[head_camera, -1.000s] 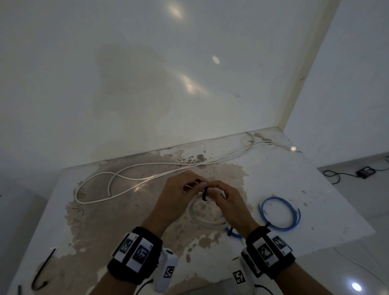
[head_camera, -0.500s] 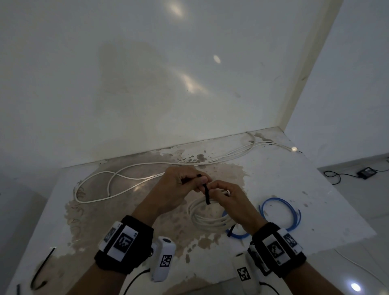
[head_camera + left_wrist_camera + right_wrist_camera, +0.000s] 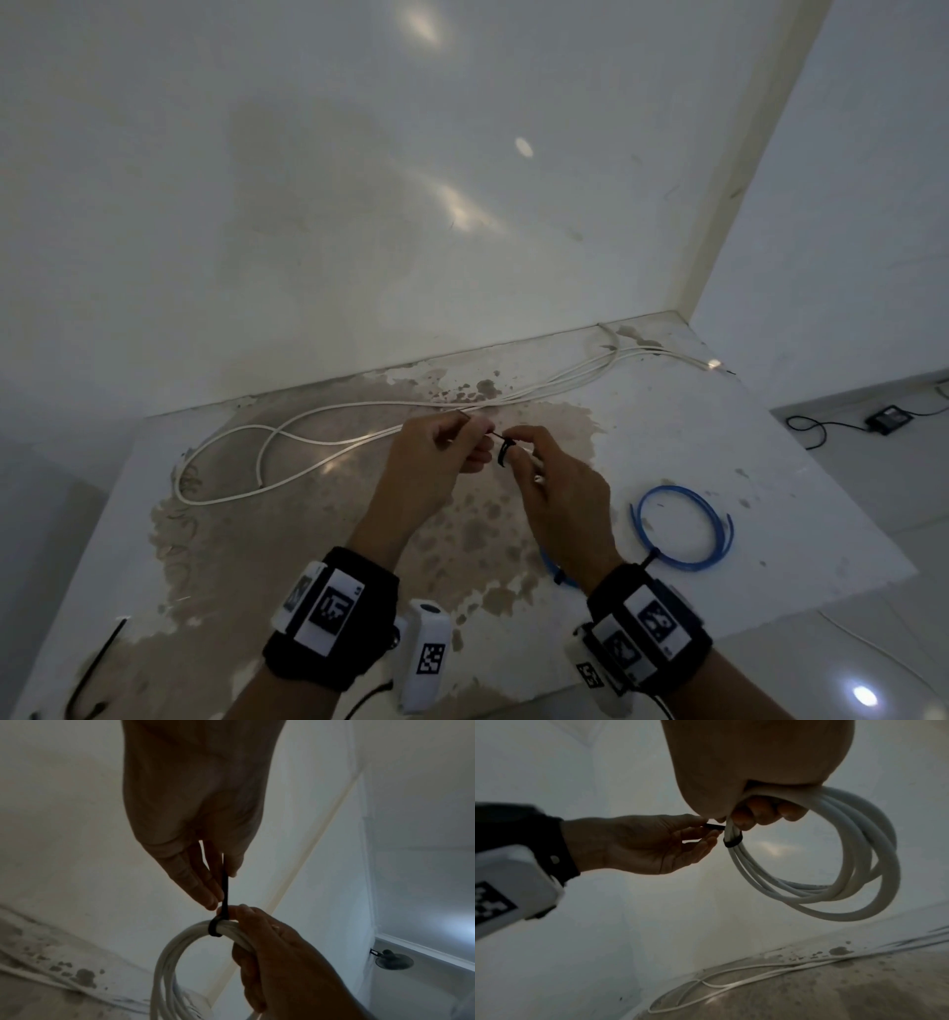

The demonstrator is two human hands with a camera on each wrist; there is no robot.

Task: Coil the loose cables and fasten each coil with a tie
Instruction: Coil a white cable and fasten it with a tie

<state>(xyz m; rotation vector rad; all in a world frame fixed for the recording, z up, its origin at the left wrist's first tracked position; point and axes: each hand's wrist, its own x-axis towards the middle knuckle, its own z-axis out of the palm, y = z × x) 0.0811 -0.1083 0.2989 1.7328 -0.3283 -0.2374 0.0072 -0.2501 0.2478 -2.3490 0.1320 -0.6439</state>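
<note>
Head view: at the lower left edge of the frame a black tie (image 3: 90, 673) lies on the stained white table (image 3: 667, 442). Above it, in the left middle, a loose white cable (image 3: 318, 442) sprawls in long loops and runs toward the upper right corner of the table. At centre, your left hand (image 3: 436, 462) pinches the free tail of a second black tie (image 3: 504, 451) between thumb and fingertips and holds it taut. That tie is looped snugly around a white cable coil (image 3: 834, 862), which you hold lifted above the table. Just right of centre, your right hand (image 3: 554, 488) is curled around the top of the coil, thumb right beside the tie's loop; the left wrist view shows the loop cinched around the bundled strands. Farther right, a blue cable coil (image 3: 683, 529) lies flat on the table, with a black tie on its near side.
</note>
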